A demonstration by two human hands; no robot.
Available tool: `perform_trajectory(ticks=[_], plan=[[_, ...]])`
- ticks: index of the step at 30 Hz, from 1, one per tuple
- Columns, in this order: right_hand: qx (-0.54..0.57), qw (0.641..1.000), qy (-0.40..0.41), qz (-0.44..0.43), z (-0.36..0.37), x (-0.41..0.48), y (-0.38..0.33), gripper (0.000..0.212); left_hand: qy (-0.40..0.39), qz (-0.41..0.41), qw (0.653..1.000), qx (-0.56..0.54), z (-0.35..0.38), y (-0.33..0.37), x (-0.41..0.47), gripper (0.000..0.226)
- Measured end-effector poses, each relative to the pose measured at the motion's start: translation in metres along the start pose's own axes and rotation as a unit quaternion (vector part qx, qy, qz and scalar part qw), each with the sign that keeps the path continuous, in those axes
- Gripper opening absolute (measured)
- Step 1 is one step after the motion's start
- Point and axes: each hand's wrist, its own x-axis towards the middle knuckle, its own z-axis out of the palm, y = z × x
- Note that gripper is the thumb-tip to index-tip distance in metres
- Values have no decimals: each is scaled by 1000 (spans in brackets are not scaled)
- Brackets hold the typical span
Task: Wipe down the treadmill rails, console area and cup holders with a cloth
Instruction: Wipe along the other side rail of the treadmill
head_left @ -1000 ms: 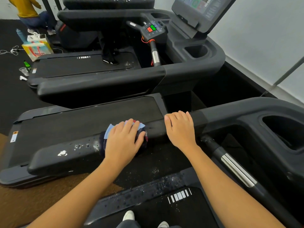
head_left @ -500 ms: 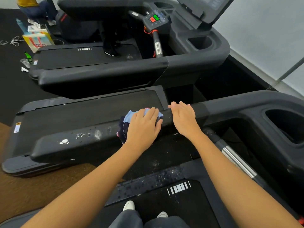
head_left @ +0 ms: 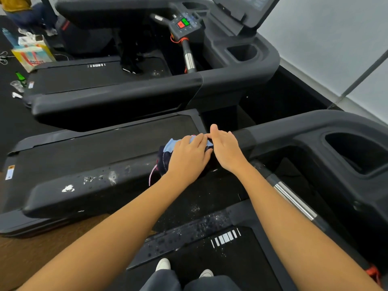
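Left hand (head_left: 189, 159) flat on cloth (head_left: 170, 144), rail (head_left: 94, 185) lying left-right — right hand (head_left: 227, 151) fingers straight.

On the black floor at far left sit a colourful printed bag (head_left: 31, 56), 1 green bottle (head_left: 20, 76) and 1 clear plastic cup (head_left: 16, 86). Beyond them is a person in a yellow top (head_left: 15, 3).

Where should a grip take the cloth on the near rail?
Probably the bunched dark fold of the cloth, exposed beside the left hand; come from above, on the speckled side of the rail. It bulges up there, and the right hand blocks the other side.
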Motion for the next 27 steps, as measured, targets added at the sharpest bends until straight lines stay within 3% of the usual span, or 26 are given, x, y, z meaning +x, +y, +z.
perform_trajectory(ticks=[5,11,20,27], plan=[[-21,1000,2,9,2,3,0,54,37,14,999,-3,2,3,-1,50],[-38,999,-7,22,-3,-2,-2,65,89,77,988,96,9,-8,-30,45],[31,999,-38,24,-4,-3,1,61,-18,1,999,39,3,9,12,47],[80,993,-60,62,-16,-11,-4,60,50,28,991,124,6,1,-22,51]])
